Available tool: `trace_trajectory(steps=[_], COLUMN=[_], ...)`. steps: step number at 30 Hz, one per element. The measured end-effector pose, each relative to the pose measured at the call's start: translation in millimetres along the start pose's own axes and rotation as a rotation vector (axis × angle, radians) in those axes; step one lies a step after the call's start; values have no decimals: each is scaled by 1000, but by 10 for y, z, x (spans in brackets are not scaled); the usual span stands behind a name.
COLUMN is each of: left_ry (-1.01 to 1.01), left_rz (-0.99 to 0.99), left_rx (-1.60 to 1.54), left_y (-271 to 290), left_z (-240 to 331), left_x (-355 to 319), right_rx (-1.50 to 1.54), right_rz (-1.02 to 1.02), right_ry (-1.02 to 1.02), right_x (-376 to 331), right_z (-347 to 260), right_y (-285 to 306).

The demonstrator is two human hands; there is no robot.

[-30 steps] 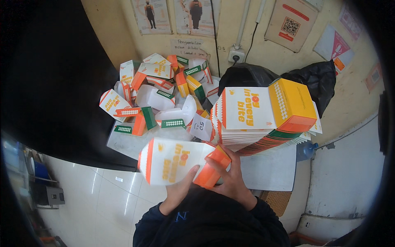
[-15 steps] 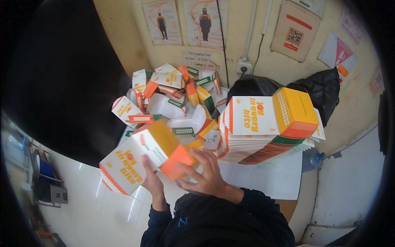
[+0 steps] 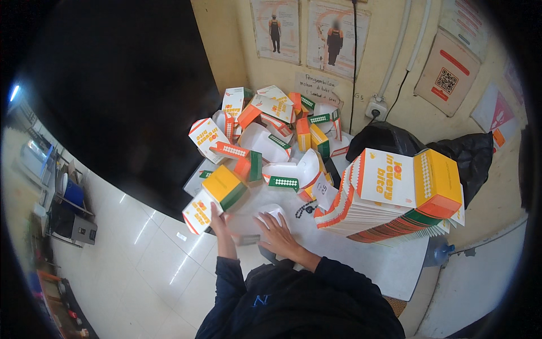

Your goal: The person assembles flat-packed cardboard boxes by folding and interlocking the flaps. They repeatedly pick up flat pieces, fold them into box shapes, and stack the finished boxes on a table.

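My left hand (image 3: 221,223) holds a folded white, orange and green carton box (image 3: 215,198) at the near left edge of the white table (image 3: 384,261), beside the pile. My right hand (image 3: 278,233) lies flat, fingers spread, on the table top just right of it, next to a small white paper piece (image 3: 270,212). A heap of folded boxes (image 3: 265,135) fills the far left of the table. A tall stack of flat unfolded cartons (image 3: 389,206) stands to the right of my right hand.
A black bag (image 3: 429,147) sits behind the flat stack against the yellow wall, which carries posters and a power socket (image 3: 375,107). White tiled floor (image 3: 130,254) lies to the left, with shelves of items at the far left. A dark doorway lies beyond the table's left side.
The box was held in both hands in front of me. Now the left hand alone has carried it left and down to the pile's edge, and the right hand has dropped onto the table.
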State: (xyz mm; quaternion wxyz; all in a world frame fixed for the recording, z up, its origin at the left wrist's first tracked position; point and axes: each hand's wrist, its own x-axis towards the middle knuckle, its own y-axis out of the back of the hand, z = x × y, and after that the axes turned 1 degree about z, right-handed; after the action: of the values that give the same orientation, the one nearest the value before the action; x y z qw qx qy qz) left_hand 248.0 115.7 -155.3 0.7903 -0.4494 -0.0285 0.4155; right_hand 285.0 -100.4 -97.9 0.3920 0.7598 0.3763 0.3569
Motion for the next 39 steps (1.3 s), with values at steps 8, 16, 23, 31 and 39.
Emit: trace_trajectory(steps=[8,16,23,31,39], left_ry=[-52,-1,-287,448,-431], left_rz=[-37,-371,-1095,-989,-1112], left_rx=[-46,52,752,-36,654], left_y=[-491,-1650,-2973,-3625,-3549], left_z=[-467,109,-156,-168,-834], left_x=[-283,-1265,-2582,-2808,-2585], right_rx=[54,15,-380,-506,-187], right_rz=[55,856,1291,820,180], right_ry=[-92,57,-202,4,-211], right_x=[-209,-511,-853,-1022,-1080], right_z=[175,-449,-417,-515,117], right_y=[202,2009,3305,4016,4462])
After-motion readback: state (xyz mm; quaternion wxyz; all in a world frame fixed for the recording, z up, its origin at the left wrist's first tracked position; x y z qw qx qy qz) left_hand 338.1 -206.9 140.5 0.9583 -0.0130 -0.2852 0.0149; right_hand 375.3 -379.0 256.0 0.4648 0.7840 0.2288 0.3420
